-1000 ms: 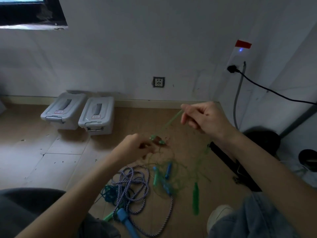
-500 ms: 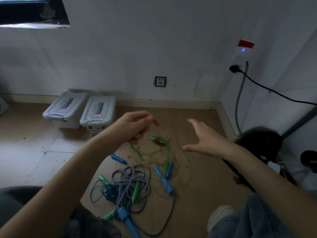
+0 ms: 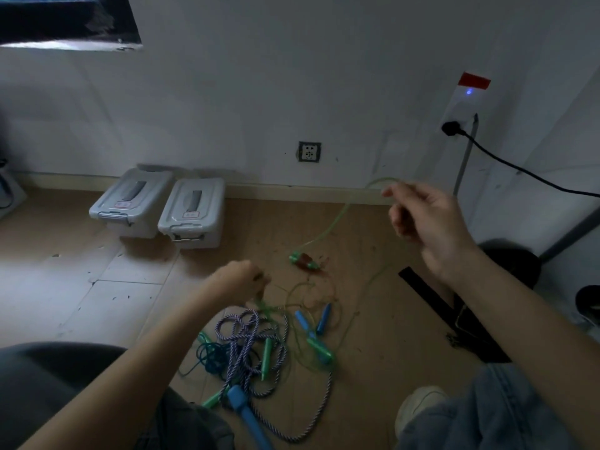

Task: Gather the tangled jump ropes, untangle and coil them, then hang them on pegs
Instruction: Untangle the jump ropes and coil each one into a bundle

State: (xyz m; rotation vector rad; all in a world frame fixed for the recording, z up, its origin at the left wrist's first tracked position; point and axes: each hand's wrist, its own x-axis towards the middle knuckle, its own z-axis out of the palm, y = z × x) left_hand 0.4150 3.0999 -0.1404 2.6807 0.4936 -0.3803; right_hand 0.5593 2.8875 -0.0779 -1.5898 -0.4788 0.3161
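A: The untangling step is in hand: the tangled pile (image 3: 259, 345) lies on the floor (image 3: 97, 287) between the knees.

B: The right hand (image 3: 425, 222) pinches the thin green rope (image 3: 334, 222) and lifts it; the left hand (image 3: 240, 280) grips strands at the pile. Next, that rope needs drawing free.

A: Half a second ago both hands were spread, holding nothing.
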